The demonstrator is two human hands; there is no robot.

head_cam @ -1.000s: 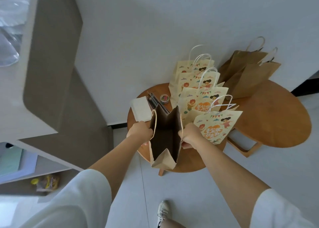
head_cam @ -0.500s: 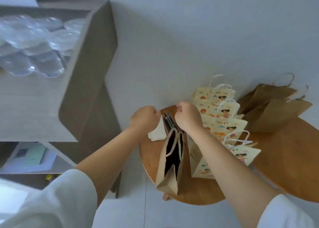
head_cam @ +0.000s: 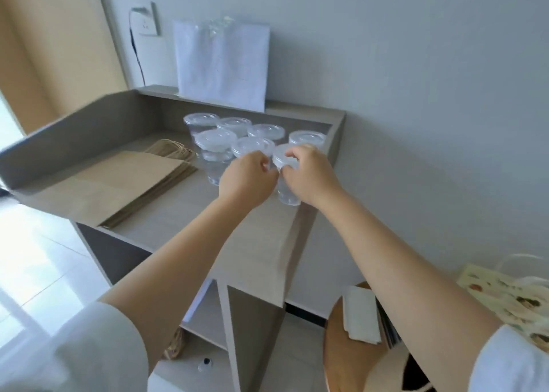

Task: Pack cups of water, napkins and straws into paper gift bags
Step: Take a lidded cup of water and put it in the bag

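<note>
Several lidded clear cups of water (head_cam: 215, 149) stand in a cluster on the grey shelf top (head_cam: 184, 222). My right hand (head_cam: 310, 175) grips the lid of the nearest cup (head_cam: 287, 195) from above. At that lid's left edge my left hand (head_cam: 246, 179) has its fingers curled and pinching. A white stack of napkins (head_cam: 361, 314) lies on the round wooden table (head_cam: 337, 350) at the lower right, with dark straws (head_cam: 387, 328) beside it, partly behind my right arm. Printed gift bags (head_cam: 511, 296) stand at the right edge. An open brown bag (head_cam: 392, 374) shows at the bottom.
A flat stack of brown paper bags (head_cam: 133, 184) lies on the shelf's left half. A white bag (head_cam: 221, 65) leans on the wall behind the cups. A wall socket with a cable (head_cam: 145, 20) is at the upper left. The shelf has raised sides.
The view swung from the round table up to the shelf. Both hands let go of the brown bag and moved to the nearest cup's lid.
</note>
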